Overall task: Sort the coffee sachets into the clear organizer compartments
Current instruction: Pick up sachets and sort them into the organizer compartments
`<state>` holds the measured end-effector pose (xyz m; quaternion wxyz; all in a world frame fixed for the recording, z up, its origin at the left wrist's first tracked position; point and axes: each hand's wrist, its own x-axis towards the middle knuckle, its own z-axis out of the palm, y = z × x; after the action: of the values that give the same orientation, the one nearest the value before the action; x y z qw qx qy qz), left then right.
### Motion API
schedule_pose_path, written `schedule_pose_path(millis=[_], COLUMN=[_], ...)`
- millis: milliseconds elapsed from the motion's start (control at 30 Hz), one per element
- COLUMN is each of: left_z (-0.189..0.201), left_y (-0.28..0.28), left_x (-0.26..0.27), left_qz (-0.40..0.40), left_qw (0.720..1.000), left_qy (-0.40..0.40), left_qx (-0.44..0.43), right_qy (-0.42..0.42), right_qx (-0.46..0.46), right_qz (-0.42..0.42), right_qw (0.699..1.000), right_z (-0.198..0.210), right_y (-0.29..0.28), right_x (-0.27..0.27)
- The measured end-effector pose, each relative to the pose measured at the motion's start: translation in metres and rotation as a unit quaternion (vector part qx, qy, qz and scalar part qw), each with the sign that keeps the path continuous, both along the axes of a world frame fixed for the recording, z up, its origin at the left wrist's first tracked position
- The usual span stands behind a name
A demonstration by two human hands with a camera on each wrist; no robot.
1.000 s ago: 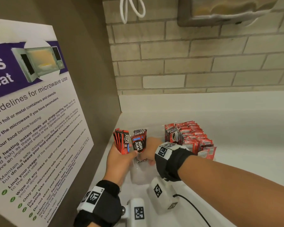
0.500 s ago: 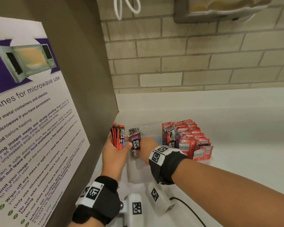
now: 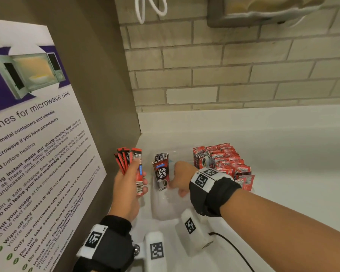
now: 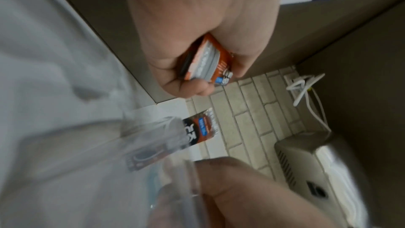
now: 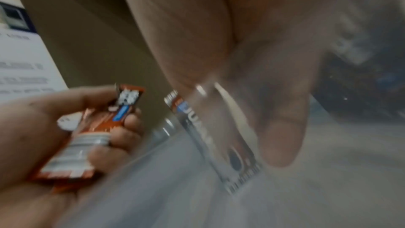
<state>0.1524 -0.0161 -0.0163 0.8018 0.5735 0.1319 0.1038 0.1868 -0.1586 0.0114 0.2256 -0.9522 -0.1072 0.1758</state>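
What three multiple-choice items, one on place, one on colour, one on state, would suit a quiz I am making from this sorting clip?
1. Where does the big stack of red sachets sit?
A. Right of the right hand
B. In the left hand
C. On the poster

2. What main colour are the sachets in the left hand?
A. Green
B. Red
C. Yellow

3. How do the dark sachets by the right hand stand?
A. Flat on the counter
B. Upright in the clear organizer
C. Taped to the wall

Key: 1 A, the stack lies past the right wrist; 2 B, the head view shows red packs; 3 B, they stand on end behind the clear wall.
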Motion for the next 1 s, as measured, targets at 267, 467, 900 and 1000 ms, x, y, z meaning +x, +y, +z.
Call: schedule_pose_path(millis=[267, 467, 900, 1000], left_z=[0.023, 0.024, 0.032, 0.032], left_y=[-0.002, -0.011, -0.020, -0.015], left_x=[-0.027, -0.041, -0.045, -0.046], left_qz=[-0.099, -0.149, -0.097, -0.099], left_qw=[0.994, 0.984, 0.991, 0.987], left_qy=[-0.054, -0.060, -0.095, -0.085], left_qx=[-0.012, 0.080, 0.021, 0.096], right_qy=[-0.103, -0.072, -0.308, -0.261], right_qx=[0.349, 0.577, 0.432, 0.469], right_qz=[-0.075, -0.085, 0.061, 0.024], right_qw=[0.929, 0.809, 0.845, 0.843], right_z=[0.024, 0.027, 0.006, 0.019], right_y=[-0.004, -0.007, -0.019, -0.025], right_x=[-0.027, -0.045, -0.048, -0.047])
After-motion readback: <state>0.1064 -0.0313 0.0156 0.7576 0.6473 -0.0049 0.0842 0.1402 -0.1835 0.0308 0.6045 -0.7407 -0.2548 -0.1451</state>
